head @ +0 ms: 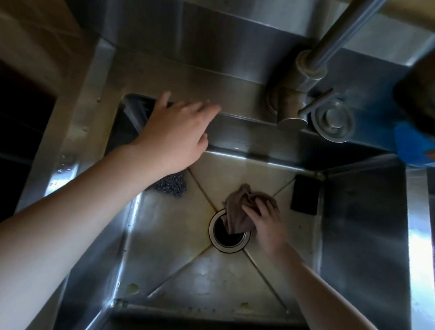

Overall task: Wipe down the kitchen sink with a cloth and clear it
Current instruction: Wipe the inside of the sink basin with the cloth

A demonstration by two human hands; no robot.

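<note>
I look straight down into a deep steel sink (174, 273). My right hand (267, 224) is at the bottom, gripping a crumpled brown cloth (238, 210) that lies over the far right edge of the round drain (228, 233). My left hand (176, 133) hovers higher up with its fingers stretched out, by the sink's back rim on the left. A dark scrubbing pad (170, 184) lies on the sink floor, partly hidden under my left wrist. A black sponge (306, 195) leans in the back right corner.
A steel faucet (303, 88) with a lever handle stands on the back ledge right of centre, its spout rising toward the top right. A blue object (418, 146) sits at the right rim under a dark blurred shape. Yellowish bits of debris (132, 287) lie along the sink's front edge.
</note>
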